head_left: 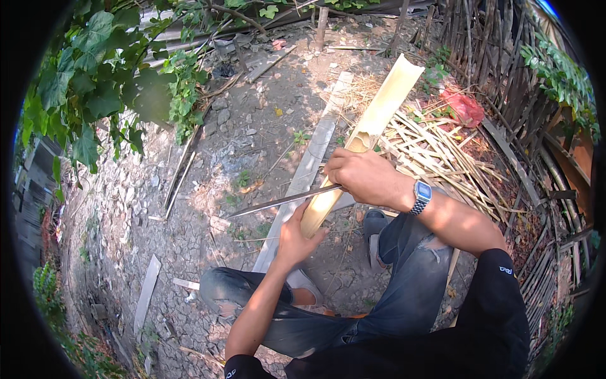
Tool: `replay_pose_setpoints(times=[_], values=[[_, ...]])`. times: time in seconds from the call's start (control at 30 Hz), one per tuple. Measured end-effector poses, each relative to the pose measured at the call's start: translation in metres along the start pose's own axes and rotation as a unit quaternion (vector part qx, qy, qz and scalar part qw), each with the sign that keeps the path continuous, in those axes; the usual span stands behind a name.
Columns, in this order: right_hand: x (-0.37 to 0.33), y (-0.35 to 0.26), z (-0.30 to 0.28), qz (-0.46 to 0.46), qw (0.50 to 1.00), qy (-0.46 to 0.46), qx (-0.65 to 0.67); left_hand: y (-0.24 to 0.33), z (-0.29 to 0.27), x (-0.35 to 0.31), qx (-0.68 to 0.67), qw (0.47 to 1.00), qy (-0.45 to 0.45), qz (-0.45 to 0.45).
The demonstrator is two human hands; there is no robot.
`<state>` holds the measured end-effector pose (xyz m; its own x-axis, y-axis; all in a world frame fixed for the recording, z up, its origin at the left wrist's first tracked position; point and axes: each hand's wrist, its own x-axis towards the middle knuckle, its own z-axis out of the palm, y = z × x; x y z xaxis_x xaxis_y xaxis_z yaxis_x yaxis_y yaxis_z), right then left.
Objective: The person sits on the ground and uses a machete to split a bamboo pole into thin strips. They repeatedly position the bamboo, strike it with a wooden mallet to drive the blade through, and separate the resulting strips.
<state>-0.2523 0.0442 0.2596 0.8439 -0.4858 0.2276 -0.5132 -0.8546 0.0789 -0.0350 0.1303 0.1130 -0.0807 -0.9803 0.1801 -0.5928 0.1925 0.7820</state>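
Observation:
A split length of pale yellow bamboo point(391, 91) slants from between my knees up to the right, its hollow side partly showing. My left hand point(298, 237) grips its lower end, with the thumb along one edge. In my right hand point(363, 175), fingers closed, is a knife point(271, 203) with a long, narrow blade. The blade lies across the bamboo and its tip points left, just above my left hand. My right fist rests over the bamboo and hides the knife's handle. A watch sits on my right wrist.
A long grey plank point(315, 146) lies on the ground beneath the bamboo. To the right is a heap of thin bamboo strips point(442, 155), with a red plastic bag point(464, 107) beyond. A stick fence point(470, 38) borders the right; leafy vines point(95, 69) hang at upper left.

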Motion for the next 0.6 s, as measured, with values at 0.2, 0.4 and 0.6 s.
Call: replay_pose_setpoints(times=[0.2, 0.4, 0.6], values=[[0.0, -0.028, -0.011, 0.035, 0.971, 0.204, 0.123, -0.02, 0.027, -0.001, -0.148, 0.987, 0.056, -0.015], [-0.012, -0.006, -0.014, 0.199, 0.819, 0.4, 0.36, -0.005, 0.001, 0.031, -0.168, 0.969, 0.184, -0.007], [-0.027, 0.024, -0.004, 0.262, 0.776, 0.427, 0.383, -0.014, -0.05, 0.077, -0.261, 0.909, 0.306, 0.11]])
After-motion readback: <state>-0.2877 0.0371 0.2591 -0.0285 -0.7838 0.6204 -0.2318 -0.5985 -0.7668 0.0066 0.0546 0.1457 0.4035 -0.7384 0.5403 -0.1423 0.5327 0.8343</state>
